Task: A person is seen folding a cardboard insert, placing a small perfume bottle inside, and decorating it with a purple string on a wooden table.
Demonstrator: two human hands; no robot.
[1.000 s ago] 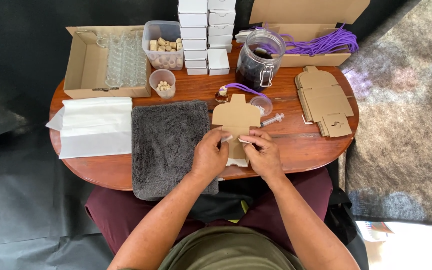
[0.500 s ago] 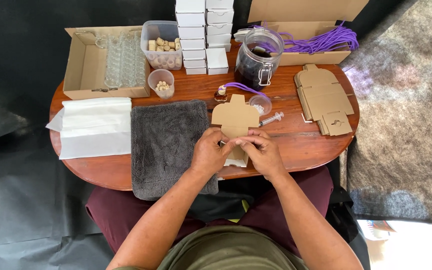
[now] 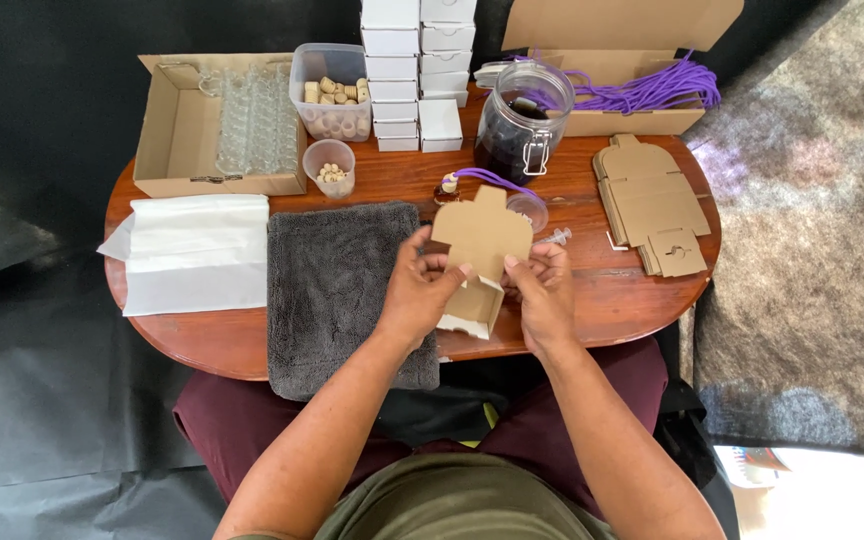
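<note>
Head view: both hands pinch a flat brown cardboard box blank (image 3: 479,240) at centre, left hand (image 3: 420,288) at 8 o'clock, right hand (image 3: 542,292) at 4. Fuzzy grey towel (image 3: 337,280) at 9; oval wooden table (image 3: 612,295) edge near.

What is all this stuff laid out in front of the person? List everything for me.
cardboard box blank: one, brown, partly folded, held in both hands above the table's near edge
flat box blanks: a stack, brown, right side of the table
towel: one, grey, centre left, hanging over the near edge
paper sheets: a pile, white, left end
open carton: one, brown, far left, holding clear glass bottles
tub of corks: one, clear, far centre
cup of corks: one, clear, before the tub
small boxes: two stacks, white, far centre
glass jar: one, dark contents, clip lid
cord: a bundle, purple, in the far right carton
table: one, oval, reddish wood
left hand: on the blank's left edge
right hand: on its right edge
</note>
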